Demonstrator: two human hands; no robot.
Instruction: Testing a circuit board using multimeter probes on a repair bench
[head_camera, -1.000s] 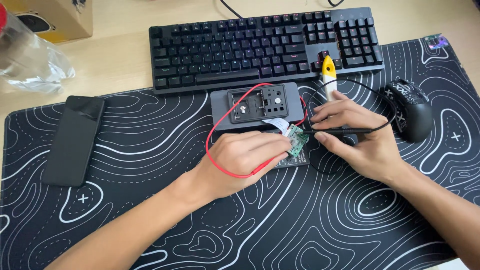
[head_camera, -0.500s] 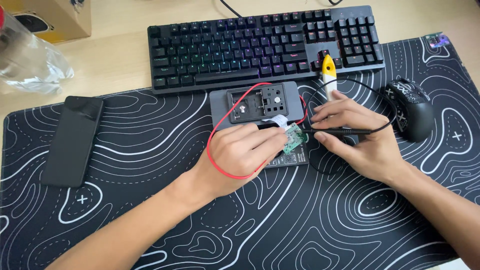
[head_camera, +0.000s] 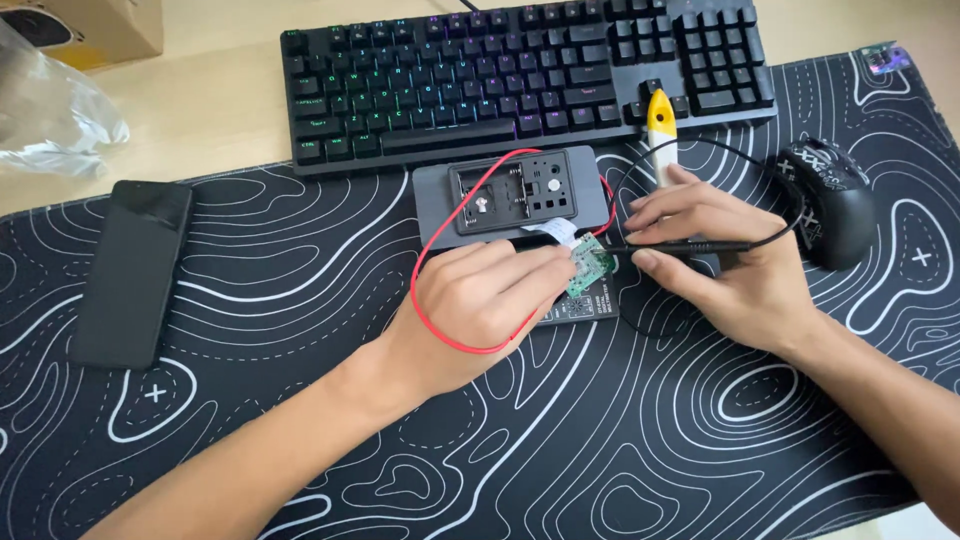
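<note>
My left hand pinches a small green circuit board and holds it tilted over a dark flat module on the mat. A red wire loops around this hand. My right hand grips a thin black probe whose tip meets the board's right edge; its black cable arcs back over the hand. Just behind stands a grey opened device with a white ribbon cable leading toward the board. A yellow-and-white tool lies beside it.
A black keyboard with lit keys lies at the back. A black mouse sits to the right, a black phone to the left on the patterned desk mat. A clear plastic bag and a cardboard box are far left.
My left hand has tipped the green board a little more upright and nearer the probe. The right hand has stayed in place.
</note>
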